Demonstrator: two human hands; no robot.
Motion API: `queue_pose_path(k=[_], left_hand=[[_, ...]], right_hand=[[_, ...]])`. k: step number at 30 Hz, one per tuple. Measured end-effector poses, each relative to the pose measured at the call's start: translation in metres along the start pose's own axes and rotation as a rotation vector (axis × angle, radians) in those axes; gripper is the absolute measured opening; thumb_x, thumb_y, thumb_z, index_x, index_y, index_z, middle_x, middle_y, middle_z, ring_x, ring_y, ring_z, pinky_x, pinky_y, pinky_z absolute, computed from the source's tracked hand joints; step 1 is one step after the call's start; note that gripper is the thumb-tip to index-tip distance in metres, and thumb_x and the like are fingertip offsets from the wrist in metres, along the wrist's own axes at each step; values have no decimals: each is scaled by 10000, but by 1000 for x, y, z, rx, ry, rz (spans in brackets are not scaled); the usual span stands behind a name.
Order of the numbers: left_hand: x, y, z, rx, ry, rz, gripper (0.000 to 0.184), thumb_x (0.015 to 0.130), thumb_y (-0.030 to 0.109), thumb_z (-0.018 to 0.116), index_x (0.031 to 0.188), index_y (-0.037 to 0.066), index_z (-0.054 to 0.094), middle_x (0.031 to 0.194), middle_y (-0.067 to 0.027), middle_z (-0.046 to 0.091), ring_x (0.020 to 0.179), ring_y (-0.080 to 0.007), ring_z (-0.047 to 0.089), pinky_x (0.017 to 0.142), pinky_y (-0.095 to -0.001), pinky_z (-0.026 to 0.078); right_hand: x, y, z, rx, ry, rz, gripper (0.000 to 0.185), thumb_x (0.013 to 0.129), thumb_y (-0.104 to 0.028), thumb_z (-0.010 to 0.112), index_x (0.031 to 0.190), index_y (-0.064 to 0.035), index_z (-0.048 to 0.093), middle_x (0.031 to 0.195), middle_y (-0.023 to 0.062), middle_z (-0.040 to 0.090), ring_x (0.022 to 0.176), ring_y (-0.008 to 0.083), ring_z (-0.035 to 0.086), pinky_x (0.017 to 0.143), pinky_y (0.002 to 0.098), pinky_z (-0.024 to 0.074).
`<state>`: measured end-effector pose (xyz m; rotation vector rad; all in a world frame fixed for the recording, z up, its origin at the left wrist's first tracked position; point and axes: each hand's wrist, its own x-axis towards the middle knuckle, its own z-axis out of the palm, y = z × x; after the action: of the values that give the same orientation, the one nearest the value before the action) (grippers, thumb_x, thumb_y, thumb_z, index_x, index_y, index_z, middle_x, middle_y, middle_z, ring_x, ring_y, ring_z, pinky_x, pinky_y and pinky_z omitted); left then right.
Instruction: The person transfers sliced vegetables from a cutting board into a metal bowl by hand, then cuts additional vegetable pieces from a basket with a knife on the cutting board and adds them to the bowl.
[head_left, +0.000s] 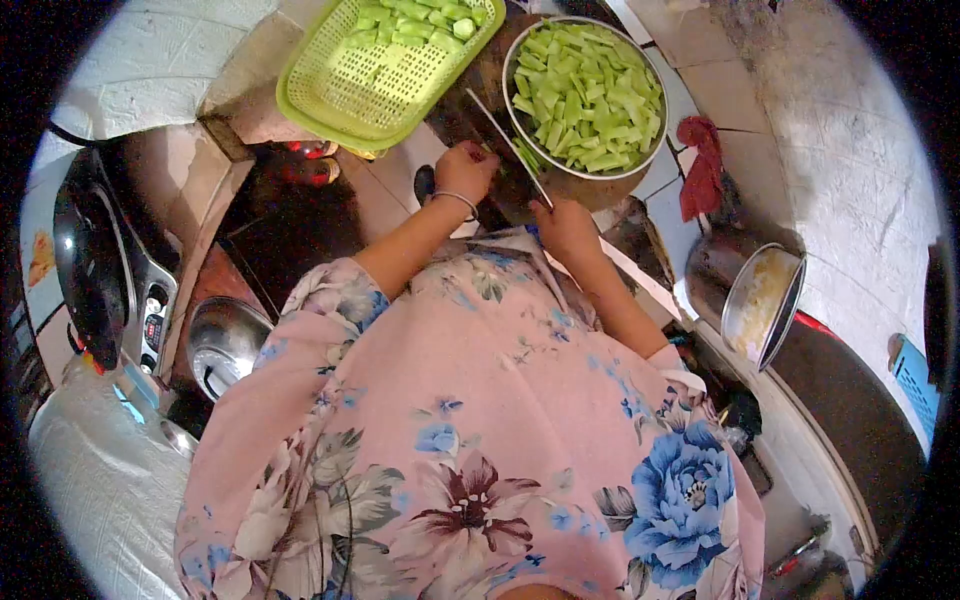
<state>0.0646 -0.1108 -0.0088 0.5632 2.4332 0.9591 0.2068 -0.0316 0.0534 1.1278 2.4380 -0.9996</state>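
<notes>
A green basket [365, 88] lies at eleven o'clock, a bowl [590, 175] of cut green pieces [585, 95] at one. Toward twelve, the left hand [466, 172] curls, whether around anything I cannot tell; near two, the right hand [570, 230] grips a slim knife [510, 148].

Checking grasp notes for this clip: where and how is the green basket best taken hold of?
Probably by the rim along both long sides of the basket at once, coming from the near side. Both long rims look free to grip, and the green pieces lie toward the far end, so holding nearer that end should balance it better.
</notes>
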Motion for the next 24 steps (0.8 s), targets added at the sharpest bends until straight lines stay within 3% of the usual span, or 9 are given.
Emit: queue_pose_path(k=[3,7,9,10,12,14,18,20,24], left_hand=[[-3,7,-7,-45,-96,-68,221,706,243,601,761,30,621,661,-147,612,592,-271,602,590,-355,474],[2,11,-23,-159,-298,-163,197,772,233,572,828,53,628,660,-94,620,528,-197,597,558,-308,467],[15,-1,-31,-36,-72,225,218,780,256,559,834,56,627,648,-85,618,500,-195,589,539,-307,463],[25,7,-47,-31,-68,229,218,780,256,559,834,56,627,648,-85,618,500,-195,589,539,-307,463],[56,19,-79,-174,-160,-51,234,800,279,556,868,67,630,695,-110,630,541,-230,597,524,-325,472],[93,20,-96,84,110,166,280,779,324,571,849,58,623,728,-107,629,593,-264,603,559,-336,470],[165,5,-90,326,114,306,274,748,238,577,979,91,585,869,-123,616,769,-277,594,685,-364,476],[187,-6,-79,670,109,537,363,714,185,584,1069,131,530,1034,-115,564,882,-291,559,733,-386,480],[194,1,-72,801,31,531,412,697,160,587,1096,143,489,1099,-97,521,945,-307,523,757,-403,480]], right_hand=[[-8,-1,-5,110,49,-43,289,822,-249,506,806,32,573,664,258,549,650,425,539,581,454,422],[-18,1,-1,132,115,-38,290,823,-252,511,783,29,566,652,248,547,633,416,537,563,451,410],[-23,-3,-4,129,105,-24,289,822,-251,512,778,30,565,654,248,548,634,414,539,564,451,411],[-26,-9,-10,120,29,37,277,825,-258,494,859,3,577,724,244,566,687,415,549,625,459,429],[-29,-13,-10,119,-44,97,290,828,-266,475,940,-23,589,794,241,585,740,416,560,686,467,447],[-30,-10,-3,120,14,71,280,817,-244,518,811,29,580,684,246,560,662,400,553,599,443,431],[-25,-6,5,104,28,12,275,815,-243,518,830,23,586,688,244,564,673,395,558,611,444,436],[-23,-1,7,91,8,75,266,811,-240,520,828,16,591,694,242,568,681,395,561,615,445,440],[-21,-3,-3,138,-95,233,291,820,-258,480,827,6,601,764,245,578,726,409,560,677,473,441]])
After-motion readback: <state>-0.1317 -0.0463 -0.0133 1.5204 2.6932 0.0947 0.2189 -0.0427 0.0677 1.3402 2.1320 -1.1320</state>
